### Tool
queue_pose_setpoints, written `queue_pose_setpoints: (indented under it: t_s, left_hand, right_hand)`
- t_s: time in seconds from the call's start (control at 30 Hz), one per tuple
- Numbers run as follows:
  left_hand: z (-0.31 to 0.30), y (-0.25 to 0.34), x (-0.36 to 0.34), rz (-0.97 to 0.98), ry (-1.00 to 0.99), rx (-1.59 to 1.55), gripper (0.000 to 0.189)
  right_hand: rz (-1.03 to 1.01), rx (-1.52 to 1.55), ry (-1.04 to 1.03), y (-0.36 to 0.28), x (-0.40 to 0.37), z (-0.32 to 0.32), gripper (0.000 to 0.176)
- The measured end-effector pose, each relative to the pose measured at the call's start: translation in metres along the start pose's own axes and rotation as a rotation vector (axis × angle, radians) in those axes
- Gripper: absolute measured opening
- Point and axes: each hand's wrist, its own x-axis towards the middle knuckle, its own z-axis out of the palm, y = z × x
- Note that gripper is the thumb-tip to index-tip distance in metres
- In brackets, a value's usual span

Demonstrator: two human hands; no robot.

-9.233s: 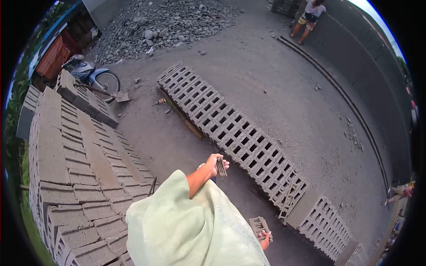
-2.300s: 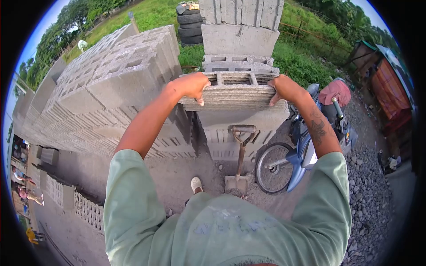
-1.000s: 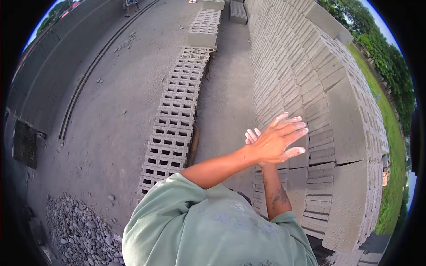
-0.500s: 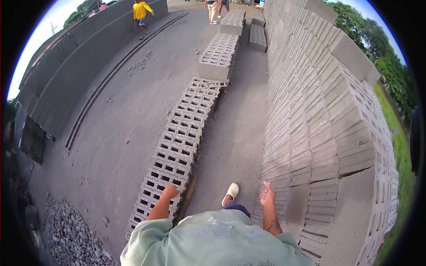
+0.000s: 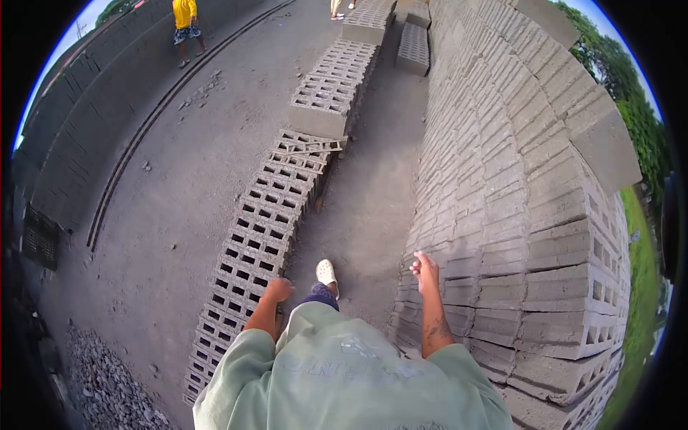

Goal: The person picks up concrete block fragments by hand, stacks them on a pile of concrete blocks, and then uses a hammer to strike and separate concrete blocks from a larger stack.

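Note:
My left hand [image 5: 279, 289] is loosely curled above the right edge of a long low row of hollow concrete blocks [image 5: 269, 208]. Its fingers are folded, and whether anything is in them cannot be made out. Over the narrow aisle, beside a tall stack of blocks [image 5: 502, 215], my right hand [image 5: 424, 268] hangs with fingers partly spread and nothing in it. One light clog [image 5: 326, 272] shows on the aisle floor between the two.
A person in a yellow top [image 5: 185, 14] stands at the upper left near a block wall [image 5: 86, 122]. Gravel [image 5: 115, 380] lies at the lower left. Single blocks [image 5: 413, 49] sit at the aisle's far end. Another person's legs show at the top.
The view has moved forward along the aisle, and the right-hand stack looks nearer. A foot has stepped forward. The person in yellow now appears further left.

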Motion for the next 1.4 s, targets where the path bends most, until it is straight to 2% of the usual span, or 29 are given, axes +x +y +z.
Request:
queue_pose_setpoints:
  t_s: [0.07, 0.1, 0.17, 0.23, 0.33, 0.4, 0.47, 0.53, 0.63, 0.73, 0.8, 0.83, 0.9, 1.0, 1.03, 1.07, 1.17, 1.23, 1.33, 1.4]
  left_hand:
    - [-0.025, 0.021, 0.061, 0.109, -0.071, 0.283, 0.038]
    - [-0.035, 0.030, 0.090, 0.158, -0.104, 0.412, 0.039]
    - [-0.061, 0.042, 0.152, 0.220, -0.080, 0.393, 0.038]
    - [-0.060, 0.042, 0.212, 0.186, -0.048, 0.400, 0.037]
    - [-0.123, 0.107, 0.253, 0.112, -0.007, 0.236, 0.035]
    - [-0.139, 0.133, 0.287, 0.076, 0.046, 0.092, 0.032]
    - [-0.166, 0.167, 0.311, 0.029, 0.106, -0.030, 0.030]
    - [-0.176, 0.194, 0.331, -0.038, 0.233, -0.199, 0.027]
    - [-0.174, 0.207, 0.362, -0.196, 0.242, -0.279, 0.027]
    - [-0.173, 0.203, 0.382, -0.340, 0.239, -0.355, 0.024]
    - [-0.171, 0.200, 0.407, -0.401, 0.228, -0.394, 0.023]
    - [-0.170, 0.195, 0.423, -0.418, 0.237, -0.411, 0.023]
    - [-0.170, 0.182, 0.456, -0.458, 0.233, -0.434, 0.022]
    - [-0.163, 0.163, 0.533, -0.477, 0.260, -0.493, 0.021]
    - [-0.159, 0.152, 0.567, -0.497, 0.234, -0.504, 0.021]
    - [-0.150, 0.141, 0.601, -0.473, 0.268, -0.465, 0.021]
    - [-0.109, 0.101, 0.691, -0.408, 0.360, -0.340, 0.022]
    - [-0.092, 0.079, 0.746, -0.506, 0.236, -0.368, 0.025]
    - [-0.055, 0.059, 0.794, -0.538, 0.177, -0.257, 0.026]
    - [-0.051, 0.062, 0.806, -0.584, 0.186, -0.036, 0.036]
  right_hand:
    - [-0.175, -0.143, -0.092, -0.031, 0.029, 0.030, 0.025]
    - [-0.173, -0.153, -0.084, -0.034, 0.042, 0.036, 0.025]
    - [-0.238, -0.470, -0.163, -0.047, 0.074, 0.051, 0.027]
    - [-0.194, -0.573, -0.221, -0.041, 0.101, 0.043, 0.029]
    - [-0.194, -0.743, -0.334, -0.038, 0.140, 0.033, 0.029]
    - [-0.128, -0.722, -0.228, -0.051, 0.163, 0.023, 0.029]
    - [-0.053, -0.702, -0.212, -0.060, 0.196, 0.017, 0.029]
    - [0.028, -0.699, -0.185, -0.069, 0.235, 0.013, 0.029]
    - [0.132, -0.758, -0.339, -0.090, 0.306, 0.016, 0.028]
    - [0.166, -0.926, -0.444, -0.106, 0.373, 0.057, 0.028]
    - [0.053, -0.985, -0.576, -0.131, 0.419, 0.096, 0.029]
    - [0.066, -0.997, -0.589, -0.140, 0.441, 0.119, 0.029]
    - [-0.168, -1.217, -0.664, -0.151, 0.481, 0.165, 0.030]
    - [-0.153, -1.294, -0.733, -0.170, 0.536, 0.249, 0.033]
    - [-0.147, -1.320, -0.753, -0.167, 0.562, 0.276, 0.034]
    - [-0.035, -1.311, -0.699, -0.155, 0.591, 0.297, 0.035]
    - [0.064, -1.251, -0.639, -0.091, 0.684, 0.346, 0.038]
    - [0.079, -1.307, -0.638, -0.052, 0.734, 0.392, 0.046]
    - [0.239, -1.168, -0.563, 0.022, 0.805, 0.442, 0.063]
    - [0.327, -1.097, -0.519, 0.061, 0.828, 0.473, 0.068]
